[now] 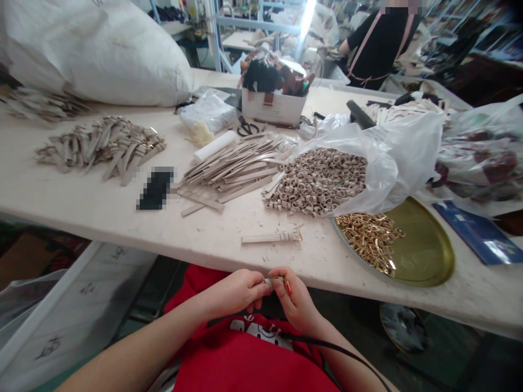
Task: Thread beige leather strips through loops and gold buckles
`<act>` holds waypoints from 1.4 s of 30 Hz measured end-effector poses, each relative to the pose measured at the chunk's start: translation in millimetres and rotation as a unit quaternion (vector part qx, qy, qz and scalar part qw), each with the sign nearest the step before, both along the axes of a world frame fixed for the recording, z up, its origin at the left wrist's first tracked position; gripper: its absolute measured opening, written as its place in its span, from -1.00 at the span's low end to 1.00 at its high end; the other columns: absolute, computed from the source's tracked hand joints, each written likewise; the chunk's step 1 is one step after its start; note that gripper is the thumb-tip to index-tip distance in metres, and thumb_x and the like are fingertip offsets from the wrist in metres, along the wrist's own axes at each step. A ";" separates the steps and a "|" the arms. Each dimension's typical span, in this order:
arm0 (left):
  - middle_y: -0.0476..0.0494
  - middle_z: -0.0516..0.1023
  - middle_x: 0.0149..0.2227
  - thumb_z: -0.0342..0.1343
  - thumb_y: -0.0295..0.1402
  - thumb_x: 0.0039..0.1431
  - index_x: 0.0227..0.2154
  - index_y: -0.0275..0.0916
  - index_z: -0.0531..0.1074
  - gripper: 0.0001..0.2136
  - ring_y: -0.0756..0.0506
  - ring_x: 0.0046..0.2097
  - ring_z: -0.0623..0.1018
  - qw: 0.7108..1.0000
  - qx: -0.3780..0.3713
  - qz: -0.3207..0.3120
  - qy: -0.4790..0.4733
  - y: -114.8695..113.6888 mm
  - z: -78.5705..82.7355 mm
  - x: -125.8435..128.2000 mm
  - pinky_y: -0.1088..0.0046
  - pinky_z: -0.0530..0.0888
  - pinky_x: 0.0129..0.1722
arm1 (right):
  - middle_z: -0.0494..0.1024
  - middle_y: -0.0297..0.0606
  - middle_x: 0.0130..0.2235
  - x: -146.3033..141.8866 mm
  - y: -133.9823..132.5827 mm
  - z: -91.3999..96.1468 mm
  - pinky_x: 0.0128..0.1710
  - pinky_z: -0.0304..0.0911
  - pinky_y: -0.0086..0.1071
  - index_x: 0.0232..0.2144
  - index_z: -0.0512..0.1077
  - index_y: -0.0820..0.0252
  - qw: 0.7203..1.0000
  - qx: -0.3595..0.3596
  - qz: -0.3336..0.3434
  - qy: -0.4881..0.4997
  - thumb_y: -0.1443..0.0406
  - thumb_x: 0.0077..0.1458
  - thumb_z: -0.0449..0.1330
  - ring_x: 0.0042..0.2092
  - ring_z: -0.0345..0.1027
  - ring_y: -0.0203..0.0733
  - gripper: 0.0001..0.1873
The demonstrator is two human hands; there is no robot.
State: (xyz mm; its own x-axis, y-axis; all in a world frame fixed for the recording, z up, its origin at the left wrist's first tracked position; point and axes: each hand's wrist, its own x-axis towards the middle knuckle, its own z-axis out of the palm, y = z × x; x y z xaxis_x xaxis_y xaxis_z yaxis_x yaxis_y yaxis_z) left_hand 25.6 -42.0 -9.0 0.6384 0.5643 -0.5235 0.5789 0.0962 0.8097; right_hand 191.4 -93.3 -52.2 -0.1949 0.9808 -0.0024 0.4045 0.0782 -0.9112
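Note:
My left hand and my right hand meet above my lap, close to the table's front edge. Both are closed on a small beige strap, its ends mostly hidden by my fingers. A gold, buckle-like metal piece shows at the right fingers. Just beyond my hands, a beige strap with a gold buckle lies flat on the table. Behind it are loose beige strips and a heap of small beige loops spilling from a clear plastic bag. Gold buckles fill the left side of a round tray.
Buckled straps are piled at the left, near a large white sack. Black scissors lie before a white box of scraps. A blue booklet sits at the right. Another person stands beyond the table.

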 end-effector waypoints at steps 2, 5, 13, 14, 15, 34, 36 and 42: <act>0.00 0.41 -0.57 -0.22 -0.15 0.16 -0.51 -0.28 0.33 -0.64 0.04 -0.57 0.38 1.000 0.012 -0.005 -0.007 -0.3 1.0 3.6 0.60 0.27 -0.58 | 0.43 -0.29 -0.38 0.5 1.1 0.5 -0.35 0.22 -0.42 -0.24 0.25 0.15 1.000 0.007 0.009 0.005 0.25 0.18 -0.09 -0.35 0.31 -0.26 -0.83; 0.00 0.41 -0.56 -0.23 -0.17 0.17 -0.49 -0.28 0.34 -0.65 0.04 -0.58 0.37 1.000 0.023 -0.018 -0.007 3.9 3.8 6.3 0.59 0.27 -0.57 | 0.43 -0.29 -0.38 1.3 5.5 -1.3 -0.34 0.22 -0.41 -0.23 0.25 0.15 1.000 0.011 0.002 0.008 0.24 0.18 -0.10 -0.35 0.32 -0.26 -0.81; -0.12 0.50 -0.43 -0.19 -0.23 0.18 -0.44 -0.25 0.41 -0.69 -0.07 -0.39 0.44 0.961 0.267 -0.057 0.048 38.9 9.5 14.1 0.51 0.27 -0.41 | 0.43 -0.28 -0.39 3.1 38.5 2.2 -0.37 0.21 -0.41 -0.27 0.28 0.16 0.994 0.072 -0.084 0.006 0.23 0.17 -0.10 -0.36 0.31 -0.24 -0.79; -0.14 0.51 -0.39 -0.19 -0.23 0.18 -0.40 -0.24 0.42 -0.69 -0.09 -0.36 0.45 0.955 0.288 -0.058 0.045 45.4 8.6 17.6 0.50 0.27 -0.39 | 0.43 -0.28 -0.40 4.8 46.2 4.5 -0.38 0.21 -0.41 -0.28 0.28 0.16 0.994 0.076 -0.081 0.001 0.24 0.17 -0.11 -0.37 0.31 -0.24 -0.79; -0.15 0.52 -0.38 -0.20 -0.22 0.19 -0.38 -0.24 0.43 -0.68 -0.09 -0.35 0.46 0.950 0.304 -0.060 0.048 52.6 7.2 21.4 0.50 0.28 -0.38 | 0.42 -0.28 -0.41 7.5 55.2 6.7 -0.39 0.20 -0.41 -0.28 0.28 0.17 0.994 0.078 -0.078 -0.013 0.24 0.17 -0.12 -0.38 0.31 -0.24 -0.78; -0.28 0.45 -0.33 -0.11 -0.51 0.11 -0.40 -0.31 0.43 -0.81 -0.19 -0.23 0.43 0.790 0.475 0.047 0.385 155.6 -3.0 -100.8 0.32 0.29 -0.28 | 0.48 -0.16 -0.31 35.6 123.8 -27.7 -0.19 0.18 -0.21 -0.35 0.41 0.20 0.966 0.180 -0.121 -0.140 0.22 0.10 0.00 -0.22 0.31 -0.09 -0.76; -0.27 0.46 -0.33 -0.08 -0.50 0.09 -0.43 -0.31 0.43 -0.82 -0.19 -0.21 0.43 0.787 0.484 0.033 0.380 158.2 -1.1 -103.5 0.34 0.28 -0.25 | 0.48 -0.16 -0.31 34.3 123.2 -25.7 -0.18 0.19 -0.20 -0.34 0.41 0.21 0.966 0.182 -0.131 -0.126 0.23 0.09 0.01 -0.22 0.31 -0.09 -0.77; -0.26 0.49 -0.35 -0.15 -0.50 0.13 -0.35 -0.31 0.40 -0.79 -0.17 -0.24 0.46 0.788 0.515 0.030 0.337 136.9 17.9 -91.2 0.35 0.29 -0.25 | 0.44 -0.16 -0.23 52.2 112.9 -21.9 -0.11 0.18 -0.19 -0.28 0.38 0.20 0.950 0.218 -0.206 -0.082 0.25 0.09 -0.01 -0.14 0.28 -0.12 -0.78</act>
